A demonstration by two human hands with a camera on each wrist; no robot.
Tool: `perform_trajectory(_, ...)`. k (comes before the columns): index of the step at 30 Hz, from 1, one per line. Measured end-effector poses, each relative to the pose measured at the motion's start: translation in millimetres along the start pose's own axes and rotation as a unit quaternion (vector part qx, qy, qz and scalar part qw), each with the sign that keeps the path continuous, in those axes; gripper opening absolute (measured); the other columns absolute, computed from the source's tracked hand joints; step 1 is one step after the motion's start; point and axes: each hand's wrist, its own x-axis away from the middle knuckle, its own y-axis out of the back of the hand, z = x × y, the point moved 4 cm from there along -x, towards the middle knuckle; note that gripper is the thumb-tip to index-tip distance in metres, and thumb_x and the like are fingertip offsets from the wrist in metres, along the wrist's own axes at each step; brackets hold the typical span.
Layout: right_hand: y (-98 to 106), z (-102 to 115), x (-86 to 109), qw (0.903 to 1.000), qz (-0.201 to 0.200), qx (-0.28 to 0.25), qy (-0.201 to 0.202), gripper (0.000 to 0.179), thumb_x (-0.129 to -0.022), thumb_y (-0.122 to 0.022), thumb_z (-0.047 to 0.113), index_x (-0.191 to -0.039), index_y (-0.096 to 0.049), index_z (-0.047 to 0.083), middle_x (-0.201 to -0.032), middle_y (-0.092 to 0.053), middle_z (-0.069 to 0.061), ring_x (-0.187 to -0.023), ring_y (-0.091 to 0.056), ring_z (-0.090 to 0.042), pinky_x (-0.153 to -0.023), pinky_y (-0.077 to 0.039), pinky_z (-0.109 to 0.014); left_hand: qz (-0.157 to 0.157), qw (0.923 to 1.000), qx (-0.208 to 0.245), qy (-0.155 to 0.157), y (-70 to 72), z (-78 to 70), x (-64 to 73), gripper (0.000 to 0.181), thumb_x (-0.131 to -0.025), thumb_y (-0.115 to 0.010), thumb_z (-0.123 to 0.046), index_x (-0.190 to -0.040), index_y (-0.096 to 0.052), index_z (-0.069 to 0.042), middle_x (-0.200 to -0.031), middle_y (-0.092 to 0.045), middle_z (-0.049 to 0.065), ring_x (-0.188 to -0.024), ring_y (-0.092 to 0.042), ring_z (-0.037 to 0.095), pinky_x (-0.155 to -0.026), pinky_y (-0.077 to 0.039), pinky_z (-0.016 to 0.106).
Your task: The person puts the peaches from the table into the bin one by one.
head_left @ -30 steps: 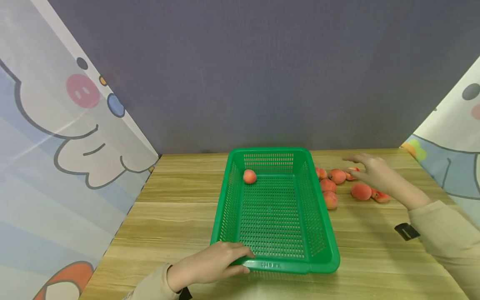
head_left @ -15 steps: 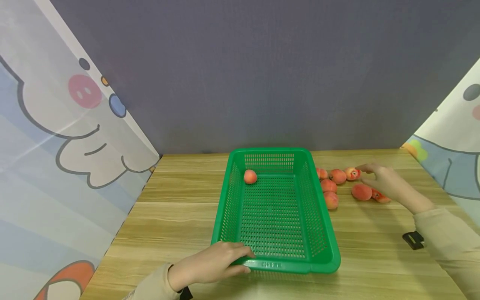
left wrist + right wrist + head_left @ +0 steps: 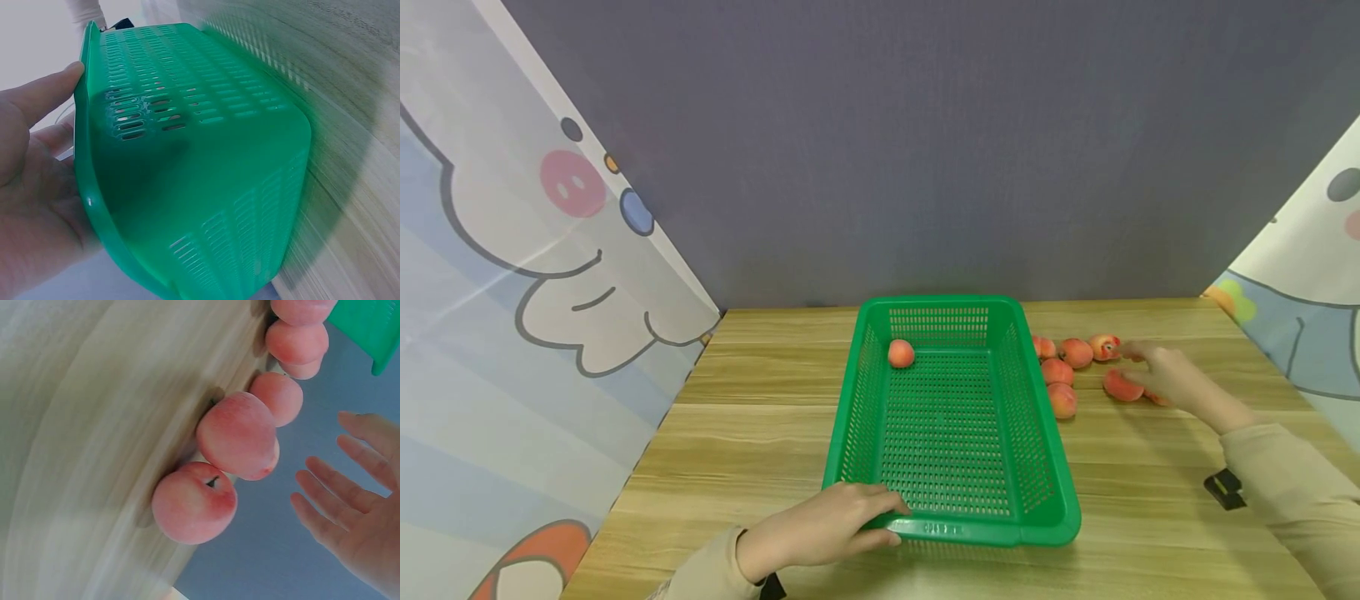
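Note:
A green plastic basket [image 3: 970, 532] with slotted walls stands in the middle of the table, one peach [image 3: 901, 353] in its far left corner. At the near rim, my left hand [image 3: 827, 525] grips the basket with the thumb outside and fingers over the edge; the left wrist view shows the thumb on the rim [image 3: 80, 119]. To the right of the basket, my right hand [image 3: 1165, 375] hovers over a reddish peach [image 3: 1122, 386], its fingers spread and holding nothing. A second peach [image 3: 195, 503] lies beside that one, partly hidden by the hand in the head view.
Several more peaches lie along the basket's right wall, among them one [image 3: 1076, 353] and another [image 3: 1062, 401]. A grey panel [image 3: 880, 150] rises behind the wooden table [image 3: 737, 433]. Cartoon-printed sheets [image 3: 512, 275] flank both sides.
My right hand shifts right from above the back peaches, then lowers slightly over the two peaches nearest it. The left hand, the basket and the peaches stay in place.

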Motion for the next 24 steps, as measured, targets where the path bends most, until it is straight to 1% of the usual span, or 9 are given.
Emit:
perform_trajectory(3, -3.6, -0.5, -0.2, 0.9999, -0.008, -0.003, 0.014, 0.028, -0.076, -0.063, 0.002, -0.102, -0.058, -0.008, -0.099, -0.057, -0.030, -0.088, -0.054, -0.046, -0.071, -0.043, -0.054, 0.001, 1.0000, 0.000, 0.001, 0.0, -0.1, 0.1, 0.029, -0.091, -0.047, -0.032, -0.108, -0.057, -0.011, -0.100, -0.061, -0.005, -0.091, -0.056, 0.003, -0.076, -0.044, 0.015)
perform_trajectory(4, -4.8, -0.7, -0.4, 0.9999, -0.005, -0.005, 0.014, 0.029, -0.076, -0.063, 0.002, -0.103, -0.058, -0.008, -0.100, -0.056, -0.031, -0.088, -0.053, -0.047, -0.072, -0.043, -0.055, 0.001, 1.0000, 0.002, 0.001, 0.0, -0.2, 0.1, 0.028, -0.091, -0.047, -0.031, -0.108, -0.057, -0.011, -0.100, -0.061, -0.004, -0.091, -0.056, 0.003, -0.076, -0.044, 0.015)
perform_trajectory(9, -9.6, -1.9, -2.1, 0.9999, 0.014, -0.009, -0.003, 0.033, -0.077, -0.064, 0.005, -0.106, -0.057, -0.009, -0.102, -0.055, -0.032, -0.090, -0.052, -0.048, -0.073, -0.042, -0.055, 0.002, 1.0000, 0.005, 0.002, 0.5, -0.8, -0.4, 0.027, -0.091, -0.048, -0.030, -0.108, -0.057, -0.011, -0.100, -0.061, -0.004, -0.091, -0.056, 0.003, -0.076, -0.044, 0.015)
perform_trajectory(13, -13.3, -2.3, -3.3, 0.9994, 0.032, -0.007, -0.014, 0.036, -0.078, -0.065, 0.008, -0.108, -0.056, -0.009, -0.104, -0.053, -0.034, -0.091, -0.052, -0.048, -0.072, -0.042, -0.054, -0.001, 1.0000, -0.003, 0.001, 0.3, -1.0, -0.3, 0.027, -0.091, -0.048, -0.031, -0.108, -0.057, -0.012, -0.099, -0.061, -0.005, -0.091, -0.056, 0.002, -0.075, -0.043, 0.015)
perform_trajectory(17, -16.7, -2.7, -3.6, 0.9995, 0.029, 0.007, -0.003, 0.037, -0.076, -0.065, 0.007, -0.106, -0.055, -0.012, -0.099, -0.054, -0.035, -0.089, -0.052, -0.047, -0.071, -0.043, -0.052, -0.004, 1.0000, -0.008, 0.000, -0.9, -0.4, -0.3, 0.026, -0.091, -0.049, -0.030, -0.108, -0.057, -0.012, -0.099, -0.060, -0.005, -0.090, -0.056, 0.002, -0.075, -0.043, 0.015)
perform_trajectory(22, -20.6, -2.6, -3.0, 0.9992, 0.017, 0.033, 0.012, 0.033, -0.073, -0.067, 0.006, -0.099, -0.057, -0.011, -0.090, -0.058, -0.029, -0.085, -0.054, -0.046, -0.070, -0.043, -0.052, -0.002, 1.0000, -0.003, 0.002, -1.8, 0.9, 0.1, 0.027, -0.091, -0.047, -0.031, -0.108, -0.057, -0.012, -0.099, -0.060, -0.006, -0.090, -0.056, 0.001, -0.075, -0.043, 0.015)
perform_trajectory(24, -22.5, -2.5, -2.7, 0.9989, 0.019, 0.041, 0.015, 0.031, -0.073, -0.067, 0.005, -0.098, -0.058, -0.010, -0.088, -0.058, -0.027, -0.083, -0.055, -0.045, -0.069, -0.044, -0.052, -0.002, 1.0000, -0.004, 0.002, -1.9, 1.2, 0.3, 0.028, -0.092, -0.046, -0.032, -0.108, -0.057, -0.013, -0.099, -0.060, -0.006, -0.090, -0.056, 0.001, -0.075, -0.043, 0.016)
